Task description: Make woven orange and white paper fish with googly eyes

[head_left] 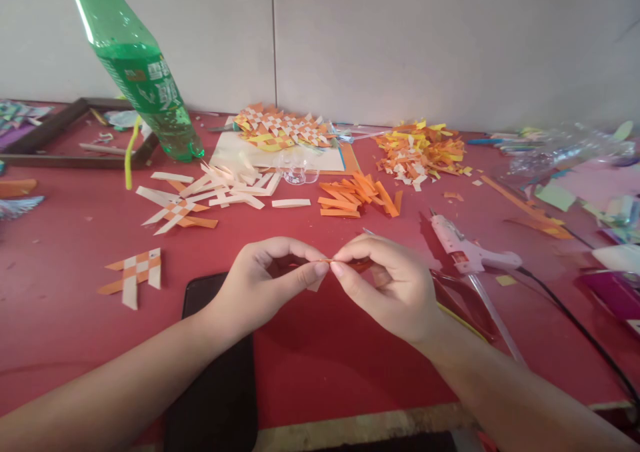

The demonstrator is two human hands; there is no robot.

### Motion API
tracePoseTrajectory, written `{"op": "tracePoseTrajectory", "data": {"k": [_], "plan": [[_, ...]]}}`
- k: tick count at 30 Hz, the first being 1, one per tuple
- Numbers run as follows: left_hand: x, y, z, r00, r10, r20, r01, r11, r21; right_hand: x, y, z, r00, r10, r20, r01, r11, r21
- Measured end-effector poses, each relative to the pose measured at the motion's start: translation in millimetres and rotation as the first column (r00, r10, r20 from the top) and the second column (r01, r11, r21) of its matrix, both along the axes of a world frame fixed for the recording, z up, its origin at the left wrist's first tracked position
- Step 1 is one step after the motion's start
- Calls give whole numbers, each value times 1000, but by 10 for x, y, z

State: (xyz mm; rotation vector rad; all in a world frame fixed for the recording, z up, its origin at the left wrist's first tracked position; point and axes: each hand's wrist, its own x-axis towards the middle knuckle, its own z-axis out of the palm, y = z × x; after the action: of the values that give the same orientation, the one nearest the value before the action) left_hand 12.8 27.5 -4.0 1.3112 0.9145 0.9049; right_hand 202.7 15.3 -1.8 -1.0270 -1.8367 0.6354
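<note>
My left hand (267, 279) and my right hand (387, 285) meet over the middle of the red table (75, 252). Both pinch a thin orange paper strip (327, 261) seen edge-on between thumbs and forefingers. A black phone (215, 372) lies under my left wrist. A small woven orange-and-white paper piece (133, 275) lies to the left. Loose white strips (225, 189) and orange strips (357, 195) lie farther back.
A white glue gun (470, 252) with a black cord lies right of my hands. A tilted green bottle (143, 72), a wooden frame (65, 139), a pile of woven pieces (277, 129), paper scraps (420, 152) and plastic bags (575, 152) line the back.
</note>
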Motion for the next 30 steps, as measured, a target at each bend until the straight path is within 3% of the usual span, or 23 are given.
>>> {"op": "tracePoseTrajectory", "data": {"k": [8, 16, 21, 30], "plan": [[8, 0, 10, 1000, -23, -9, 22, 999, -47, 2, -3, 11, 1000, 13, 12, -13, 1000, 0], [-12, -3, 15, 998, -21, -56, 21, 1000, 13, -5, 2, 1, 1000, 26, 11, -26, 999, -30], [-10, -10, 11, 997, -6, -71, 7, 1000, 14, -1, 2, 40, 995, -16, 96, 18, 1000, -18], [12, -16, -6, 998, 10, -63, -9, 1000, 5, -6, -14, 32, 997, -35, 64, 40, 996, -79]]}}
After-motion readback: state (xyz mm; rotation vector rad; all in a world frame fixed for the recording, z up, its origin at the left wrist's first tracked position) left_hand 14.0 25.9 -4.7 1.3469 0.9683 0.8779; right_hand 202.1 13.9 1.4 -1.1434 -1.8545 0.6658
